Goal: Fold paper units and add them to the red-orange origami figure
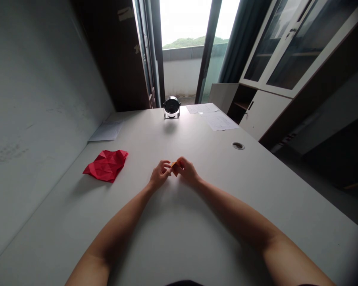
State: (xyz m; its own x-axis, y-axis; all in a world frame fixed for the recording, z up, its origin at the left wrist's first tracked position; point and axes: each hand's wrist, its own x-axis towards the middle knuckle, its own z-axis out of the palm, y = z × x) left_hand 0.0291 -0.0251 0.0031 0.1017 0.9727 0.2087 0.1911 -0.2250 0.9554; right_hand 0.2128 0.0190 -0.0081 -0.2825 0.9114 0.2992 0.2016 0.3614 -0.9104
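Note:
A small piece of folded orange paper point(175, 167) is between my hands, just above the middle of the white table. My right hand point(188, 171) pinches it from the right, with fingers curled around its edge. On the other side, my left hand point(159, 174) has its thumb and fingertips bent in against the paper's left edge. Its other fingers are slightly apart. The fingers cover part of the paper, so its full folded shape is hidden. To the left of my hands lies a creased red sheet of paper point(106, 165), its edges lifted off the table.
A round black device on a metal stand point(172, 107) is at the table's far edge. Printed sheets point(219, 120) lie at the back right, and another white sheet point(106, 131) by the left wall. A round cable hole point(237, 145) is in the tabletop point(179, 238) on the right.

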